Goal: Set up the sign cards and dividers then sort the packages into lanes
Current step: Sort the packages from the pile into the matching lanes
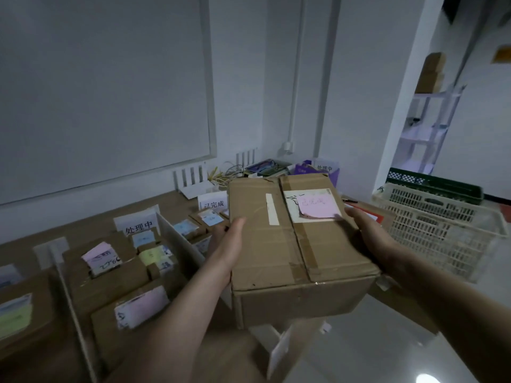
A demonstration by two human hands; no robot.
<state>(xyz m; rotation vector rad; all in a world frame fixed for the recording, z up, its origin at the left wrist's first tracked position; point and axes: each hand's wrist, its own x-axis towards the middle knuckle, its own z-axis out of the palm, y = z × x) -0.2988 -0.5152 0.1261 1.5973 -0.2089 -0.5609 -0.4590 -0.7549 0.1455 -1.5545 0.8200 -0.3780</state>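
Two hands on one cardboard box (276, 244), carried in the air over the near right end of the table (83, 230), clear of the lanes. Left hand (226, 244) clasps the left side with the thumb over the top edge. Right hand (370, 236) clasps the far right side, thumb up by the pink note (318, 207). The fingers underneath are hidden.

That note seems to read the same as the 已完成 card (213, 203), so I'd judge the box is headed for the lane in front of that card.

Watch the risks. The box looks broad for that lane, so setting it down carelessly could knock over the right divider (179, 241) or flatten the card. One corner of the pink note is curling up, and a brush from the thumb might peel it off. Part of the box hangs past the table edge, so a slip sends it to the floor.

The count: two sign cards are on the table, the other being the 处理中 card (137, 225). A third sign sits in the back clutter. Two upright dividers show, counting the left divider (66, 277). About four packages sit in the middle lane, one at the far left, and at least two small ones are in the right lane. Beyond the table are one white crate (442, 225) and one green crate (434, 183).
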